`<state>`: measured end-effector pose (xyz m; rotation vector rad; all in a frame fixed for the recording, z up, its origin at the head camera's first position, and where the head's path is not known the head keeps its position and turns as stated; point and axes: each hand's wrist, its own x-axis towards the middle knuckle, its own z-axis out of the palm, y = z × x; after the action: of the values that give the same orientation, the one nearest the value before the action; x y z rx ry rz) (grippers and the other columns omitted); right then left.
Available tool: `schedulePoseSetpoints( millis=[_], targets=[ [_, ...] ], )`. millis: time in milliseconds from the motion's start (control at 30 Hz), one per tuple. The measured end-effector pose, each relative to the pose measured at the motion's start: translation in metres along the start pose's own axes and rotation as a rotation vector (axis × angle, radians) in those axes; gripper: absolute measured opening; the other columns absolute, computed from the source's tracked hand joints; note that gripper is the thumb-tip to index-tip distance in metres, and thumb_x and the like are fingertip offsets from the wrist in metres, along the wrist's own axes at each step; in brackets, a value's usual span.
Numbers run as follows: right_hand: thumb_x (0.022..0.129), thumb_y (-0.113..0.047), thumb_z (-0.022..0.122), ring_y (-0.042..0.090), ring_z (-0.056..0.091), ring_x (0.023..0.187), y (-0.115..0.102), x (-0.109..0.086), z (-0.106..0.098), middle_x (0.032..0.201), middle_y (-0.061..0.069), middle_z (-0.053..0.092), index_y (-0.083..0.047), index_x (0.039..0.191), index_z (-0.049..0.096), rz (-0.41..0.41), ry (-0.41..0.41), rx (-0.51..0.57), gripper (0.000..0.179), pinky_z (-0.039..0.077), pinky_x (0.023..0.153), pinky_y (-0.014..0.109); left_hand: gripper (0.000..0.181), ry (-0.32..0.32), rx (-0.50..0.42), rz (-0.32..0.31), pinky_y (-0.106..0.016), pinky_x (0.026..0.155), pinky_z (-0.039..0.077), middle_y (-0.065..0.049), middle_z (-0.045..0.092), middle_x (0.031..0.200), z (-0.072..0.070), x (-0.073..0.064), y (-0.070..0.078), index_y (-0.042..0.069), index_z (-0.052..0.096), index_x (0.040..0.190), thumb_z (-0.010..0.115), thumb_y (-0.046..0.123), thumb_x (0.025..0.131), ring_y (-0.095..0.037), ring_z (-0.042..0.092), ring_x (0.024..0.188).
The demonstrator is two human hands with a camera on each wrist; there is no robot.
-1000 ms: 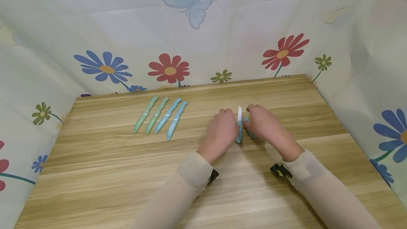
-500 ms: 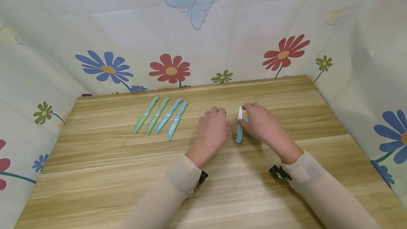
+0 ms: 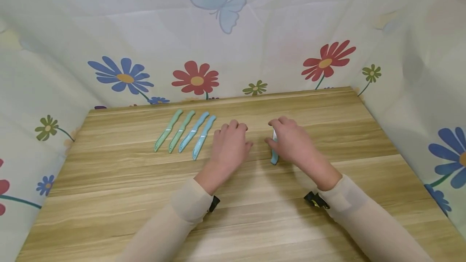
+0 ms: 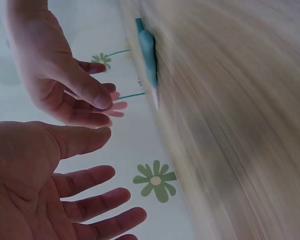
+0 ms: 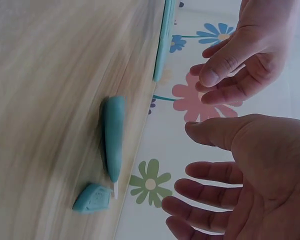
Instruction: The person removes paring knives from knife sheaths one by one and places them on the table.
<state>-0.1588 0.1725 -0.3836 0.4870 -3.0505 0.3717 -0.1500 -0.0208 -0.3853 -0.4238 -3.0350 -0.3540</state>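
Observation:
A small paring knife with a blue handle [image 3: 274, 158] and a white blade lies unsheathed on the wooden table. My right hand [image 3: 293, 140] hovers over it, hiding much of the blade in the head view; its fingers are spread and hold nothing. Beside the blade tip, the right wrist view shows a loose blue sheath [image 5: 92, 198], hidden under that hand from above. To the left, apart from the knife [image 4: 148, 55], my left hand [image 3: 230, 144] is raised with relaxed fingers and nothing in them.
Left of my left hand lie two green sheathed knives [image 3: 168, 130] and two blue sheathed knives [image 3: 204, 137], slanted side by side. A flower-printed curtain [image 3: 276, 31] stands behind and along both sides of the wooden table [image 3: 120, 201].
My left hand has left the knife handle and moved left. My right hand has shifted slightly left over the blade, covering the sheath in the head view. The knife stays in place.

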Motion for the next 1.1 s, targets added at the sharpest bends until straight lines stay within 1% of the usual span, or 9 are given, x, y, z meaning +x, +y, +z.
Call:
schedulePoseSetpoints(
  millis=[67, 233, 400, 500, 667, 767, 867, 967, 1100],
  targets=[
    [0.099, -0.032, 0.078, 0.041, 0.063, 0.122, -0.002, 0.0, 0.001, 0.132, 0.021, 0.064, 0.001, 0.139, 0.063, -0.012, 0.011, -0.003, 0.055, 0.057, 0.095, 0.053, 0.045, 0.003, 0.003, 0.012, -0.052, 0.096, 0.053, -0.01, 0.066, 0.126, 0.0, -0.002, -0.004, 0.01, 0.071, 0.132, 0.078, 0.039, 0.098, -0.035, 0.064, 0.113],
    [0.098, -0.032, 0.078, 0.041, 0.064, 0.117, -0.006, 0.0, 0.005, 0.127, 0.019, 0.066, 0.001, 0.137, 0.064, -0.063, 0.051, -0.017, 0.053, 0.058, 0.091, 0.051, 0.043, 0.025, 0.014, 0.046, -0.05, 0.094, 0.053, -0.01, 0.066, 0.125, -0.002, -0.005, -0.016, 0.009, 0.071, 0.13, 0.078, 0.037, 0.098, -0.034, 0.064, 0.112],
    [0.097, -0.031, 0.08, 0.039, 0.066, 0.112, -0.011, 0.001, 0.012, 0.123, 0.018, 0.067, 0.001, 0.134, 0.066, -0.12, 0.095, -0.037, 0.05, 0.059, 0.088, 0.05, 0.041, 0.042, -0.004, 0.076, -0.05, 0.093, 0.052, -0.009, 0.065, 0.125, -0.007, -0.007, -0.028, 0.01, 0.071, 0.13, 0.079, 0.034, 0.098, -0.033, 0.062, 0.113],
    [0.097, -0.031, 0.08, 0.038, 0.066, 0.109, -0.014, 0.002, 0.015, 0.121, 0.017, 0.068, 0.0, 0.133, 0.067, -0.15, 0.114, -0.049, 0.049, 0.06, 0.086, 0.049, 0.041, 0.045, -0.002, 0.084, -0.05, 0.094, 0.051, -0.008, 0.064, 0.125, -0.01, -0.006, -0.036, 0.01, 0.071, 0.13, 0.079, 0.034, 0.098, -0.033, 0.061, 0.116],
    [0.097, -0.031, 0.08, 0.037, 0.066, 0.108, -0.021, 0.004, 0.02, 0.119, 0.016, 0.068, -0.001, 0.133, 0.068, -0.172, 0.118, -0.057, 0.048, 0.059, 0.086, 0.049, 0.039, 0.05, -0.013, 0.068, -0.052, 0.096, 0.05, -0.01, 0.064, 0.124, -0.015, -0.004, -0.054, 0.008, 0.07, 0.13, 0.079, 0.03, 0.098, -0.034, 0.06, 0.117],
    [0.097, -0.031, 0.079, 0.037, 0.066, 0.109, -0.025, 0.005, 0.022, 0.121, 0.016, 0.068, -0.001, 0.133, 0.068, -0.171, 0.104, -0.051, 0.049, 0.058, 0.09, 0.049, 0.04, 0.047, -0.01, 0.054, -0.053, 0.094, 0.051, -0.011, 0.063, 0.124, -0.017, -0.001, -0.064, 0.007, 0.07, 0.131, 0.079, 0.029, 0.099, -0.035, 0.061, 0.116],
    [0.098, -0.031, 0.078, 0.037, 0.064, 0.111, -0.03, 0.007, 0.024, 0.123, 0.016, 0.067, -0.002, 0.135, 0.067, -0.162, 0.082, -0.048, 0.049, 0.057, 0.091, 0.049, 0.041, 0.039, 0.01, 0.036, -0.055, 0.097, 0.051, -0.012, 0.063, 0.126, -0.017, 0.003, -0.074, 0.007, 0.069, 0.133, 0.078, 0.029, 0.099, -0.038, 0.06, 0.118],
    [0.099, -0.032, 0.076, 0.036, 0.063, 0.114, -0.034, 0.008, 0.027, 0.126, 0.015, 0.066, -0.003, 0.136, 0.067, -0.153, 0.062, -0.049, 0.049, 0.057, 0.091, 0.05, 0.042, 0.027, 0.009, 0.019, -0.059, 0.1, 0.048, -0.014, 0.063, 0.129, -0.016, 0.008, -0.082, 0.006, 0.068, 0.134, 0.076, 0.029, 0.1, -0.04, 0.059, 0.12],
    [0.099, -0.033, 0.076, 0.035, 0.063, 0.114, -0.039, 0.01, 0.031, 0.126, 0.014, 0.065, -0.004, 0.137, 0.066, -0.156, 0.054, -0.055, 0.049, 0.057, 0.089, 0.049, 0.041, 0.021, 0.013, 0.0, -0.061, 0.101, 0.047, -0.015, 0.063, 0.132, -0.016, 0.015, -0.092, 0.006, 0.068, 0.135, 0.074, 0.03, 0.102, -0.04, 0.059, 0.12]
  ],
)
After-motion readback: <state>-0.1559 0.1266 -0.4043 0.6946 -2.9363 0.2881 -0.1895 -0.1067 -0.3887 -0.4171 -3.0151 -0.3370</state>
